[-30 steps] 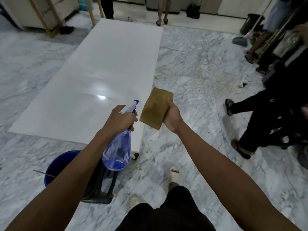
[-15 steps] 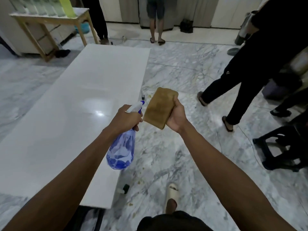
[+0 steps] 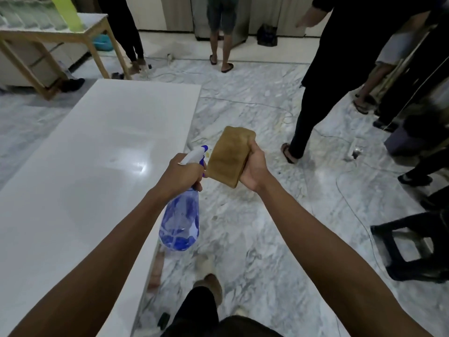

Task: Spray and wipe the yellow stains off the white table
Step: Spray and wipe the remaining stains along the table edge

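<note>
At frame centre, just off the table's right edge, left hand [image 3: 181, 175] is wrapped tight round the neck of the spray bottle [image 3: 180, 220], finger at the trigger; white-and-blue nozzle points to about 1 o'clock, blue-tinted body hangs down toward 6, a little liquid low in it. Right hand [image 3: 254, 167] just beside it at 3 o'clock, fingers curled closed on the long side of a folded tan cloth [image 3: 229, 155], cloth standing up toward 12, its lower left corner close to the left-hand knuckles, touching or not cannot tell. Both are held over the marble floor [image 3: 255, 239], not over the work surface. White table [image 3: 92, 166] lies at 9 to 10 o'clock from the hands, long axis running from 7 up to 12, glare patch near mid-top. No clear yellow stains on the top from here; a faint smudge by the glare, colour cannot tell. Left hand is the nearer one to the table, so the spray probably goes first: nozzle would need swinging left toward 10 before squeezing, cloth hand crossing after. Outward: other people's legs at 12 to 3, a dark stool [image 3: 410, 249] at 4, a wooden side table [image 3: 48, 36] at 11.
</note>
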`<state>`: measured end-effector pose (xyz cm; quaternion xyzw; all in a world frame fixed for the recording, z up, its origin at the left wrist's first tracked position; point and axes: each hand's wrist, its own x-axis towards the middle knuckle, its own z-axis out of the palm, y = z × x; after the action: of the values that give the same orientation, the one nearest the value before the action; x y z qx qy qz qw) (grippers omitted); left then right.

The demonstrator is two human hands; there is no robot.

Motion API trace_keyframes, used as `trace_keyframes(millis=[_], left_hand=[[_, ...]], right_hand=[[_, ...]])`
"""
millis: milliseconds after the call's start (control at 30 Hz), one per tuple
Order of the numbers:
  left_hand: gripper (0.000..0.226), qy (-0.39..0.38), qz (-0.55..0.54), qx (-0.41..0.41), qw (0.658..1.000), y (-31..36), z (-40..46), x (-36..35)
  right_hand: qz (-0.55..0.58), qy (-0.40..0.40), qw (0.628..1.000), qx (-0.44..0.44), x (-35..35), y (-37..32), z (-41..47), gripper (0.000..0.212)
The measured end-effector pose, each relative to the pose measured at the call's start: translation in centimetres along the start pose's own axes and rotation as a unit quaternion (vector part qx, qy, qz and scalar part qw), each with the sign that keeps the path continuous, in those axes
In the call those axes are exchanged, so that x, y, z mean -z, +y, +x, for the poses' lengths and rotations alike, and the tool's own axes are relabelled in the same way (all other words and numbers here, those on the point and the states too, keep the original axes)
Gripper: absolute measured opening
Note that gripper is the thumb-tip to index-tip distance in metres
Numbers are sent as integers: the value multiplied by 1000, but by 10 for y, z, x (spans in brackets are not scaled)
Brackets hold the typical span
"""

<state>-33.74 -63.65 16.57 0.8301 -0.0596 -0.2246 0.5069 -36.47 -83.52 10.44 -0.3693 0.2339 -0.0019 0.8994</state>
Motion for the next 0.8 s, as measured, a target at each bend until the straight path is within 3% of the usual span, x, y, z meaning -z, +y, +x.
trace_keyframes(millis=[100,367,567,733,800], left_hand=[[34,-6,-2,2,1000,14,60,4],[28,-33,47,5,998,58,235,26],[45,-44,49,24,998,90,330,34],[21,-23,34,57,998,105,408,29],[25,-8,41,69,997,108,441,25]], right_hand=[[-8,-11,1000,-2,-10,-18,61,67],[-8,9,1000,10,-46,-77,220,70],[10,27,1000,7,-60,-123,312,70],[5,25,999,-25,-59,-150,398,70],[-3,10,999,-42,-57,-161,436,69]])
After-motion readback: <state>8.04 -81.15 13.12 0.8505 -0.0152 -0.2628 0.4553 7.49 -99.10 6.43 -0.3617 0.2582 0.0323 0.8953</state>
